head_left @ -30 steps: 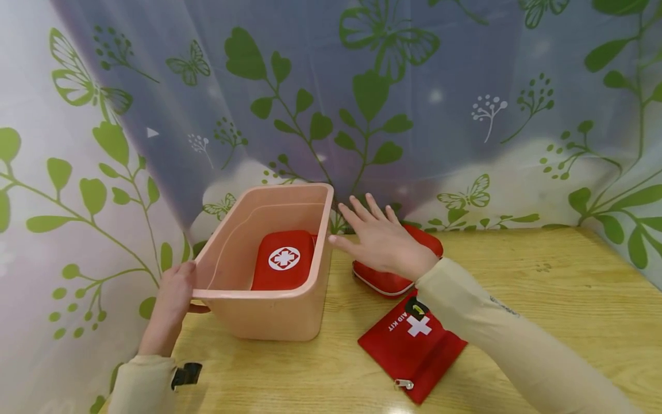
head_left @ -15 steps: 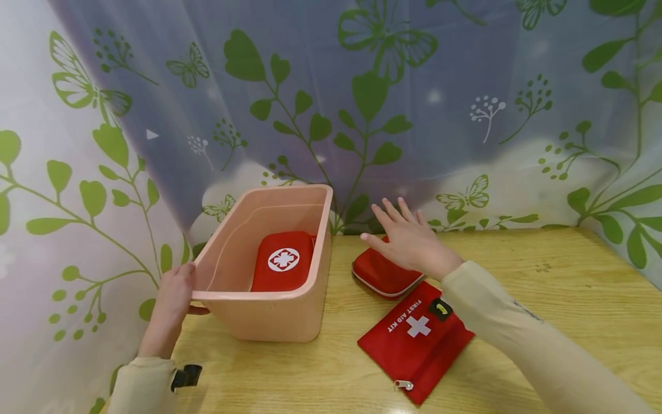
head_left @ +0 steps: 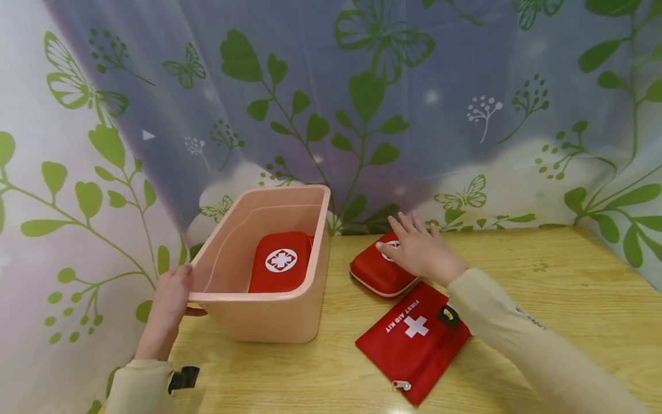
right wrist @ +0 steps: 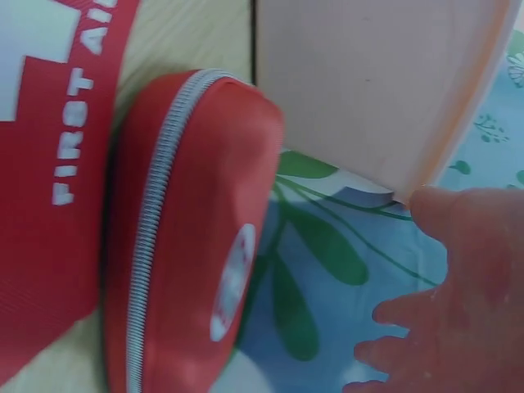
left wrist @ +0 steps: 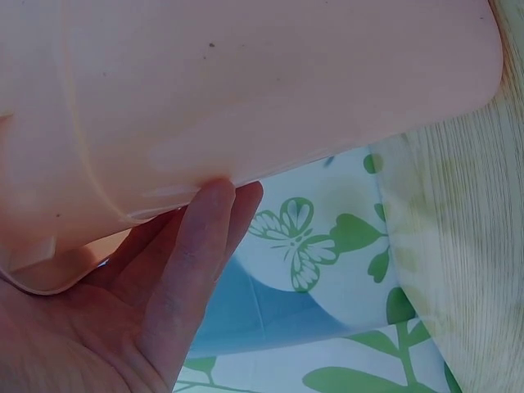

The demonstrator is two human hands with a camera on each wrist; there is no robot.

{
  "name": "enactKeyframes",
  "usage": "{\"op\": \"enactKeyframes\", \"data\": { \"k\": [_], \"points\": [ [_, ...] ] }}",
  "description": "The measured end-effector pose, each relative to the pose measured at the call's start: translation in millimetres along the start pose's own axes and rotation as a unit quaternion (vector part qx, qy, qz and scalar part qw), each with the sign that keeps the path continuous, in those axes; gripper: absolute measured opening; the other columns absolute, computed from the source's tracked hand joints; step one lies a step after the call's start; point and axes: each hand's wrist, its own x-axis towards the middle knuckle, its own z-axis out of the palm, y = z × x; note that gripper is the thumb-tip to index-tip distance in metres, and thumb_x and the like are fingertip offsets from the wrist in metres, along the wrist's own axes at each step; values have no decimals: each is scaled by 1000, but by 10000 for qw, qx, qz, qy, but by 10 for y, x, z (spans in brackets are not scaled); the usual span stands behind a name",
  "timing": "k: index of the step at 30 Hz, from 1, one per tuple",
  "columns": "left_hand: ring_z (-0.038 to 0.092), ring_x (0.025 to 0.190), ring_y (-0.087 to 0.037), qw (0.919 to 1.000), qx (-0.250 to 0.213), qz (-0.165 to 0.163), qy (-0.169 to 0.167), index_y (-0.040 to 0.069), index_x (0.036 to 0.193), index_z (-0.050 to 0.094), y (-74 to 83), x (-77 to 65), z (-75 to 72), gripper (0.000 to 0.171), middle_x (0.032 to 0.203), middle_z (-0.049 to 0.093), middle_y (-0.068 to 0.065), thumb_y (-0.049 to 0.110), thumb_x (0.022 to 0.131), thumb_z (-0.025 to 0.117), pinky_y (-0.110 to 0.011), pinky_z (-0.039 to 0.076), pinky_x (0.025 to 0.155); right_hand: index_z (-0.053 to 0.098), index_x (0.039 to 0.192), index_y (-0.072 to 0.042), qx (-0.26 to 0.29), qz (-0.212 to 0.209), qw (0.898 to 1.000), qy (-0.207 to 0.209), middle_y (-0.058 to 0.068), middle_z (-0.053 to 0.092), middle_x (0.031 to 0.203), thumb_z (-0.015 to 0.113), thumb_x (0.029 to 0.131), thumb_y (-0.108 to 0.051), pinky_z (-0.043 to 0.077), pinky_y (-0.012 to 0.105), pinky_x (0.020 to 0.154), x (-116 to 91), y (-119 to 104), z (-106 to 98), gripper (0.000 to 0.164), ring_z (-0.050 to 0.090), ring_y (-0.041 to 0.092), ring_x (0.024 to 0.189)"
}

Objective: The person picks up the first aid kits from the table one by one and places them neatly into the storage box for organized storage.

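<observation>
With my left hand (head_left: 169,296) I grip the rim of a pink plastic bin (head_left: 264,316) at its near left corner. In the left wrist view my fingers (left wrist: 196,254) touch the bin's outer wall. A red first aid case (head_left: 279,261) with a white cross emblem lies inside the bin. My right hand (head_left: 421,250), fingers spread, is over a second red zippered first aid case (head_left: 380,270) and partly covers its emblem. In the right wrist view that hand (right wrist: 467,295) is apart from this case (right wrist: 196,221). It holds nothing.
A flat red first aid pouch (head_left: 408,345) lies in front of the second case, partly behind my right sleeve. The wooden table (head_left: 543,276) extends to the right. A leaf-patterned curtain (head_left: 439,115) stands behind and to the left.
My right hand has moved right, away from the bin, uncovering more of the second case and the pouch. My left hand keeps its hold on the bin's rim.
</observation>
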Motion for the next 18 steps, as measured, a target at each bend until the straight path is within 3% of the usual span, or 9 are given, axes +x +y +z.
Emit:
{"op": "enactKeyframes", "data": {
  "k": [11,18],
  "points": [
    [62,73,-18,10000,-48,-21,-50,-17,138,38,-11,15,-6,60,122,47,-39,32,105,26,-45,60,53,21,156,-3,275,172,9974,-644,24,17,159,49,98,-52,16,64,115,34,15,294,81,11,47,144],
    [62,75,-17,10000,73,-15,-40,-17,139,38,-12,11,-14,62,125,47,-39,33,105,26,-45,60,54,20,156,-4,256,198,9965,-775,23,15,159,54,96,-53,18,64,114,49,18,405,85,9,49,143]
  ]
}}
